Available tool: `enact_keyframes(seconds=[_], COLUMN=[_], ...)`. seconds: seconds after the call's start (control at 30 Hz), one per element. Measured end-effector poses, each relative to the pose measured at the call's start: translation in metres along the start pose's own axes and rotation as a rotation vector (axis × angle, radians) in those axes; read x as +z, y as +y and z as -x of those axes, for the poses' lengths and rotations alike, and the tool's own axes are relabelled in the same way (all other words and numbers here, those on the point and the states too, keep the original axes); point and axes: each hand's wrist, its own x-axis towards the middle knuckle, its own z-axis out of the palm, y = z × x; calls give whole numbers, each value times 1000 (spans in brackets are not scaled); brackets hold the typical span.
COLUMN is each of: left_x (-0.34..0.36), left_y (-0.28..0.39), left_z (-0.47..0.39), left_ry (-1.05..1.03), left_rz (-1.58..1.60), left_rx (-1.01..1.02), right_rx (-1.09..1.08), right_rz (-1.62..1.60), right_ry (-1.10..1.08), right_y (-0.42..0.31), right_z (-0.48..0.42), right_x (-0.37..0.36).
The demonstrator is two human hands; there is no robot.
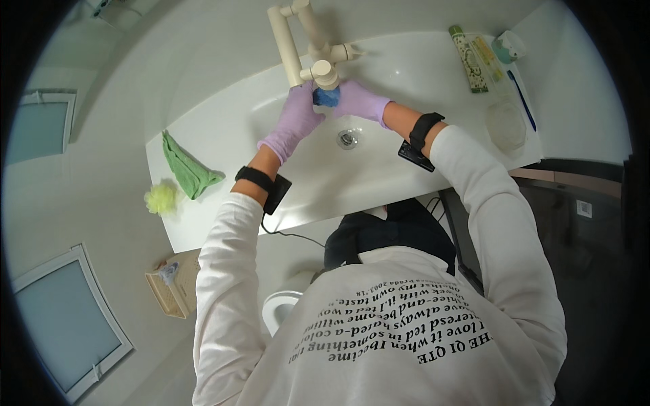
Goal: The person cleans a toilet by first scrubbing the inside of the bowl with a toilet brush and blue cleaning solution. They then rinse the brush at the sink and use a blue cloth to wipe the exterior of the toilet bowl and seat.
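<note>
Both my hands wear lilac rubber gloves and meet under the head of a cream faucet [325,73] over the white washbasin [304,177]. Between them is a blue cloth or sponge [326,97], partly covered by the gloves and the faucet head. My left hand [298,112] grips its left side, fingertips hidden beside the faucet pipe. Gripping the right side is my right hand [359,101], its fingers mostly out of sight. Below the hands, the metal drain [348,138] shows in the basin floor. Whether water runs cannot be made out.
A green cloth [189,167] and a yellow-green bath puff [161,198] lie on the left counter. At right are a toothpaste tube [468,60], a blue toothbrush [522,100], a cup [508,47] and a clear dish [506,126]. A cable [294,234] hangs from my left wrist device.
</note>
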Motion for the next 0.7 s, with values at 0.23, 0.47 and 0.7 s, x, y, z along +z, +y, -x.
enact_keyframes(seconds=[0.23,0.47,0.7], left_x=[-3,2,21], left_y=[6,10,-11], left_z=[14,-14,-10], left_ry=[68,-258,-120], left_rz=[-532,-317,31], left_rx=[513,96,-195], right_rx=[149,47,77], right_rz=[-464,240,1], right_ry=[-327,-97,50], right_y=[-16,-35,-18], right_z=[12,26,41], right_x=[2,-8,-52])
